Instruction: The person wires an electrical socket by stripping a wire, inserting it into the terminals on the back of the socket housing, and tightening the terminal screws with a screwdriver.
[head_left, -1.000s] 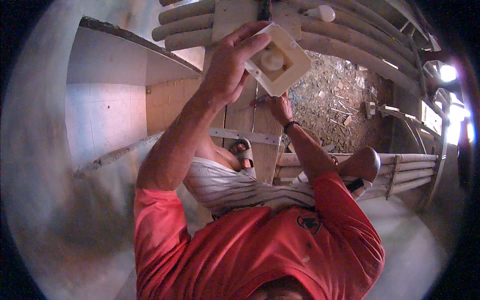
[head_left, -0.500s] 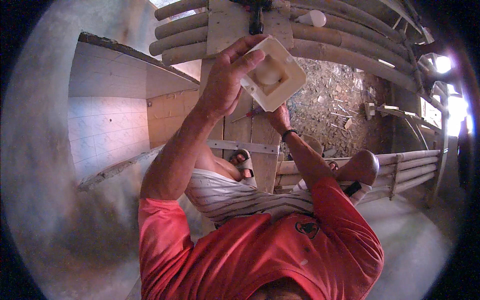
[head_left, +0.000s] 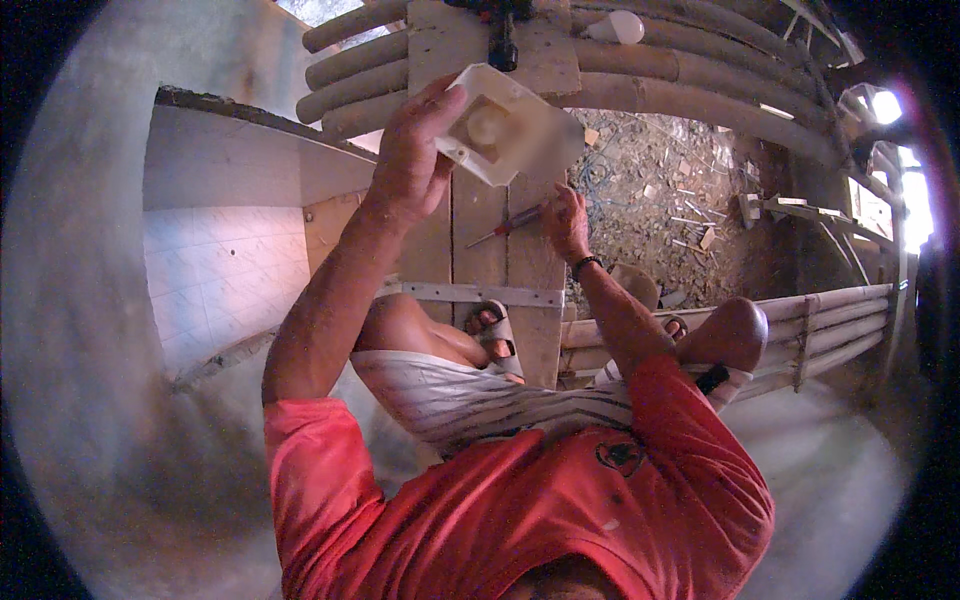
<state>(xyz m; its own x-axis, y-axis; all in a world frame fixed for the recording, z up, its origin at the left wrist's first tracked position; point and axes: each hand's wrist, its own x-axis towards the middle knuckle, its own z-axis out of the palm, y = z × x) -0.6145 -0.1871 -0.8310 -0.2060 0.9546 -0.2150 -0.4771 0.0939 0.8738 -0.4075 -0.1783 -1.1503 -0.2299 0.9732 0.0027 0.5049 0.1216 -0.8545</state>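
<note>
My left hand (head_left: pixel 415 150) grips a whitish square plastic box (head_left: pixel 475 155) by its left edge, thumb on the rim. The box is hollow, with a round shape inside, and is held tilted above the planks; its right part is smeared. Lower and to the right, my right hand (head_left: pixel 567 225) is at the planks' right edge with its fingers curled; what they hold, if anything, I cannot make out. A screwdriver (head_left: pixel 515 220) with a dark and red handle lies on the planks, its handle end reaching up to the right fingers.
Beyond the box, a dark tool (head_left: pixel 503 45) lies on a board across rounded poles (head_left: pixel 690 80), with a white light bulb (head_left: pixel 622 28) to its right. Rubble (head_left: pixel 680 190) covers the ground right of the planks (head_left: pixel 430 250). A tiled recess (head_left: pixel 230 250) is at left.
The box and my left hand have moved left and slightly up. My right hand, partly hidden behind the box before, now shows lower down beside the screwdriver handle.
</note>
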